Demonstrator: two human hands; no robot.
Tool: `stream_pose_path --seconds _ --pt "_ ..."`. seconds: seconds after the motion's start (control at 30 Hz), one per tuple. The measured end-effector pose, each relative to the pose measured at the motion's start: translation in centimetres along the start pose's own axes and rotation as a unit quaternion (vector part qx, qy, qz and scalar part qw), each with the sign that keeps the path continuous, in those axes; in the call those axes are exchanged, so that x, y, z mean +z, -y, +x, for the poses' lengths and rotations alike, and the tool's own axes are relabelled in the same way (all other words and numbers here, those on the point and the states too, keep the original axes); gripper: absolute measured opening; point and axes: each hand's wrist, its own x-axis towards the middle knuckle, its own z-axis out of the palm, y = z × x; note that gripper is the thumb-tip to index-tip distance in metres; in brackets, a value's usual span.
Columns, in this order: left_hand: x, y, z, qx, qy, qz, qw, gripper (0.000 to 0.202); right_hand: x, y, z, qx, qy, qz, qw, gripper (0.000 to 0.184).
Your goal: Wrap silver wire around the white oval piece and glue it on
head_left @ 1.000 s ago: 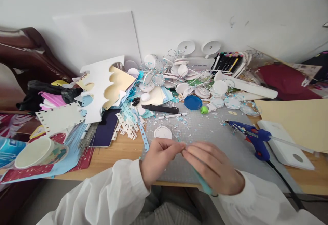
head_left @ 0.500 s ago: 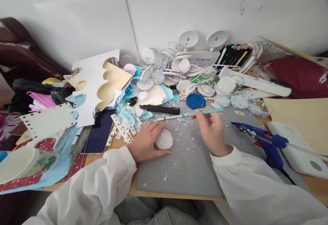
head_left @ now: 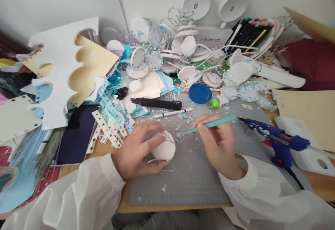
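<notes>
My left hand (head_left: 142,149) grips a small white round disc (head_left: 165,146) between its fingers and thumb, over the grey cutting mat (head_left: 183,184). Thin wire loops round the disc's edge. Like a pen, my right hand (head_left: 218,144) holds teal tweezers (head_left: 216,122), their points low over the mat among small blue and white paper bits (head_left: 184,118). Whether the points pinch a bit I cannot tell. Just beyond my hands lie a white pen-like stick (head_left: 174,113) and a black utility knife (head_left: 159,103).
A blue and purple glue gun (head_left: 274,135) rests at the right, its cord running forward. At the back are a blue round lid (head_left: 200,93), a green tape roll (head_left: 214,103) and piled white discs (head_left: 188,45). Star-punched paper strips (head_left: 107,128) and a dark notebook (head_left: 75,135) lie left.
My view has moved closer and down. The tweezers have swung so their points sit lower, nearer the disc. My left fingers have closed over the disc, and the white stick lies apart from the tweezers.
</notes>
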Motion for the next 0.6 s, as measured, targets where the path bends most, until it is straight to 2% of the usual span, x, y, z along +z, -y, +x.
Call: stream_pose_path --seconds 0.2,0.27,0.33,0.43,0.6 --pt "0.0 -0.6 -0.1 0.027 -0.024 0.046 0.998 0.035 -0.3 0.9 -0.7 -0.029 0.035 0.021 0.999 0.023" --pt "0.2 -0.9 0.1 0.043 -0.067 0.067 0.995 0.031 -0.4 0.9 -0.9 -0.038 0.04 0.051 0.997 0.025" --pt "0.5 -1.3 0.3 -0.011 -0.099 0.054 0.994 0.037 -0.5 1.0 -0.9 -0.05 0.051 0.079 0.994 0.029" --pt "0.8 -1.7 0.4 -0.085 -0.118 0.025 0.989 0.044 -0.7 1.3 -0.9 -0.073 0.066 0.094 0.991 0.034" --pt "0.9 -2.1 0.5 -0.093 -0.147 0.012 0.985 0.047 -0.9 1.5 -0.8 -0.1 0.078 0.085 0.988 0.034"
